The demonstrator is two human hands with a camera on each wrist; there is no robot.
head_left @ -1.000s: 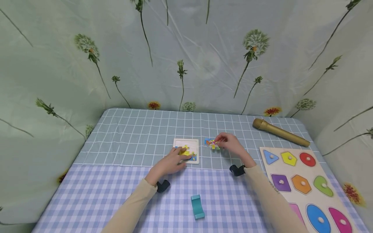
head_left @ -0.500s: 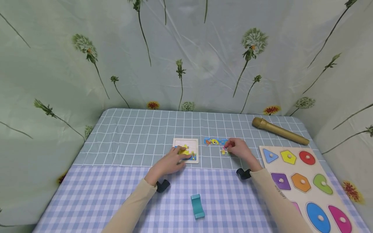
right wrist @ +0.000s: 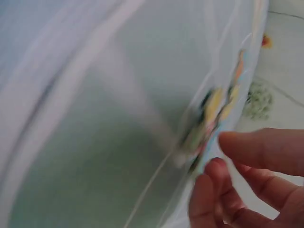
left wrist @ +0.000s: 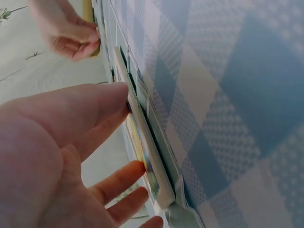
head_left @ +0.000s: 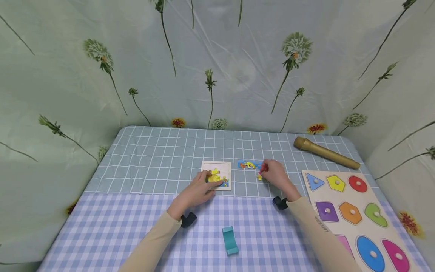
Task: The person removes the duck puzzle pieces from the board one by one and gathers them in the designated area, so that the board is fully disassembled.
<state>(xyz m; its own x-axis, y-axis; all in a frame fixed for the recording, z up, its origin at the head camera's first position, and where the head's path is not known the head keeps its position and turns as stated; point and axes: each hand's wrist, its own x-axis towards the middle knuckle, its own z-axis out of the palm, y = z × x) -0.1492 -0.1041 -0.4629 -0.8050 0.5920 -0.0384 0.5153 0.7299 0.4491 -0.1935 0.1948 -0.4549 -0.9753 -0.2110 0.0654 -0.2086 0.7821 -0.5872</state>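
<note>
Puzzle board [head_left: 222, 165] beneath relaxed left hand [head_left: 196, 192], puzzle pieces [head_left: 249, 165] beside right hand [head_left: 276, 176], its grip unclear

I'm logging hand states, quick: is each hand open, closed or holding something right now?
Left hand: open, touching the small puzzle board.
Right hand: at the loose puzzle pieces; cannot tell whether it pinches one.

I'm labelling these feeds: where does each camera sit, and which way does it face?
Head: on the head, facing forward and down at the table; left hand, right hand and sleeves show.
Left wrist: on that wrist, facing the puzzle board past the left hand; the right hand shows too.
Right wrist: on that wrist, facing blurred puzzle pieces; the right hand shows.
Shared: head and left wrist both show the puzzle board.
</note>
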